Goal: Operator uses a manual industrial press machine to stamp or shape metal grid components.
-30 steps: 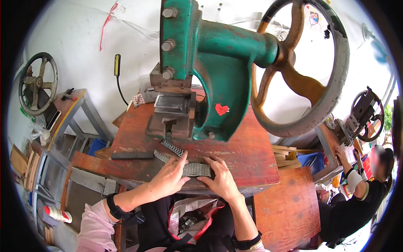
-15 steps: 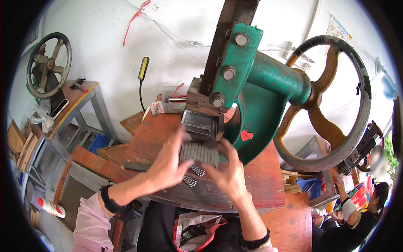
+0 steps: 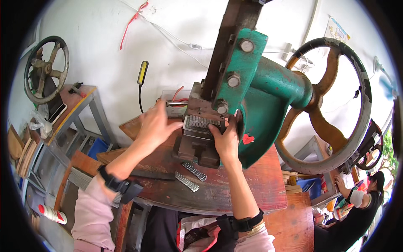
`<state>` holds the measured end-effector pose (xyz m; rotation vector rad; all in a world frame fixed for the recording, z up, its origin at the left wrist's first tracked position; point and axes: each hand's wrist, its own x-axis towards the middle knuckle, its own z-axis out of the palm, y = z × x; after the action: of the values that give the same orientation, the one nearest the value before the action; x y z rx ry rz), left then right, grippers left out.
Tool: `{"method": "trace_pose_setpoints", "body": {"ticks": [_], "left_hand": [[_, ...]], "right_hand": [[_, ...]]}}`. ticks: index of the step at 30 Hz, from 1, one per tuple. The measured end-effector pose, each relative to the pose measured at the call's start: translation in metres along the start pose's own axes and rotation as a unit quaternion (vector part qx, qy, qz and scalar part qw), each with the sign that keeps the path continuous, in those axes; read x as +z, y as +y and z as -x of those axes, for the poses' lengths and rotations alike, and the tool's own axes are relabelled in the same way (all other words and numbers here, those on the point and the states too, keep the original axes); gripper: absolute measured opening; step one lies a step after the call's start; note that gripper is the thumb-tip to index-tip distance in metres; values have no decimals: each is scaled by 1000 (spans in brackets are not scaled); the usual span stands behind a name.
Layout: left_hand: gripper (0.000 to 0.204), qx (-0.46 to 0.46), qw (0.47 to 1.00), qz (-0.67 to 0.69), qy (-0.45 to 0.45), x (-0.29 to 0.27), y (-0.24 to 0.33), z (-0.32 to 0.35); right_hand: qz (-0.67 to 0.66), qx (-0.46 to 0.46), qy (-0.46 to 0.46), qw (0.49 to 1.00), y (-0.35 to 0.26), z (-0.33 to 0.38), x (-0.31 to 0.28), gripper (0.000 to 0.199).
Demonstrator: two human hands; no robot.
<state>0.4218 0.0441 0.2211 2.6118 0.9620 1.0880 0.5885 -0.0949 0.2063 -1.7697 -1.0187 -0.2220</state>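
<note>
- The left hand (image 3: 154, 125) reaches forward from a bent wrist, fingers spread loosely, resting at the left end of the toothed metal strip (image 3: 202, 123); it pinches nothing.
- The right hand (image 3: 226, 140) stands upright, its grip pressed against the strip's right end.
- The strip lies on the die block (image 3: 197, 145) under the green press (image 3: 256, 96), long axis running left to right.
- Two spare toothed strips (image 3: 191, 176) lie on the worktop (image 3: 235, 191) in front of the press.

Red heart sticker (image 3: 247, 139) on green press, colourful paper sign (image 3: 338, 28) on wall upper right
</note>
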Motion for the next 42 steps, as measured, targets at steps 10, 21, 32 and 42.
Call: {"method": "trace_pose_setpoints", "body": {"ticks": [10,21,32,42], "left_hand": [[38,87,948,140,-273,-53,-58,123],[43,28,990,98,-99,-2,20,0],[59,-9,969,-47,-240,9,39,-7],[55,1,978,-9,-210,6,37,-5]], "right_hand": [[6,-75,-41,996,20,126,-62,66],[201,-78,-12,976,69,146,-76,40],[154,-50,-30,986,69,147,-80,31],[204,-279,13,938,-2,90,-201,26]]}}
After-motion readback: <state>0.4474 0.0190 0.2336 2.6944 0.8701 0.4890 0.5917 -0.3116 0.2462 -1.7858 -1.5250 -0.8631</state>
